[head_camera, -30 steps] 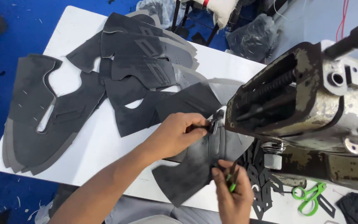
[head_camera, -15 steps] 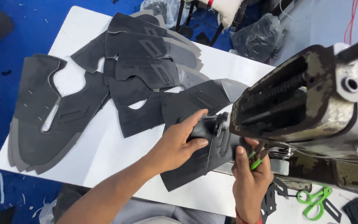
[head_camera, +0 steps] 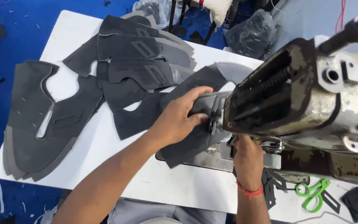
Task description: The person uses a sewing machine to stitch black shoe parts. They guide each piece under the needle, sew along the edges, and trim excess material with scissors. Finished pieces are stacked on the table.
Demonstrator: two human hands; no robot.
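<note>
Head view: dark grey cut fabric piece is being pressed flat by left hand, fingers spread, at worn sewing machine for feeding; right hand grip cannot be told.

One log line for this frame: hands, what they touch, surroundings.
left hand: flat on dark cut piece | right hand: under sewing machine head, grip hidden | table: cut piece stacks, green scissors

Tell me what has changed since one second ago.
The left hand slid its dark fabric piece further under the sewing machine head. The right hand moved up from the table edge to beneath the head. The stacked cut pieces and green scissors stayed put.
</note>
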